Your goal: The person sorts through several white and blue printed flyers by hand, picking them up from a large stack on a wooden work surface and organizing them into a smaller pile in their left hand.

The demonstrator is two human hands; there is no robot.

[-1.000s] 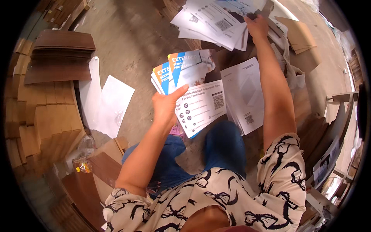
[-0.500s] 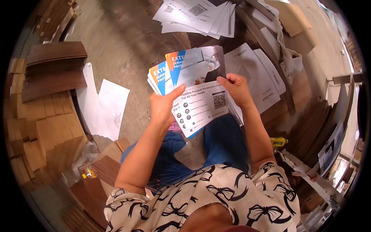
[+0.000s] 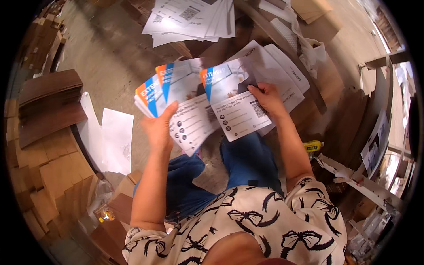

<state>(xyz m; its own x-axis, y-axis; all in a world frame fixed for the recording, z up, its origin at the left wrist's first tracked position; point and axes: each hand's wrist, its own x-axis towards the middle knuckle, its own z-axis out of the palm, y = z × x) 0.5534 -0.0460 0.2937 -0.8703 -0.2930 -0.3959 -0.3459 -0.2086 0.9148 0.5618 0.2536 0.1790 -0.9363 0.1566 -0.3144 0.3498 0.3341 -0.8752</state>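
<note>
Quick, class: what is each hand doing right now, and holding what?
Left hand: closed on a fanned stack of leaflets.
Right hand: closed on a single leaflet, held beside the stack.

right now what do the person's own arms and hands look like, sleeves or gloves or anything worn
Both forearms are bare, and the left hand and right hand wear no gloves. No watch or ring shows. The short sleeves belong to a cream top printed with black bow shapes. Blue trousers show beneath the arms.

The person wears a cream short-sleeved top with black bows and blue jeans.
</note>
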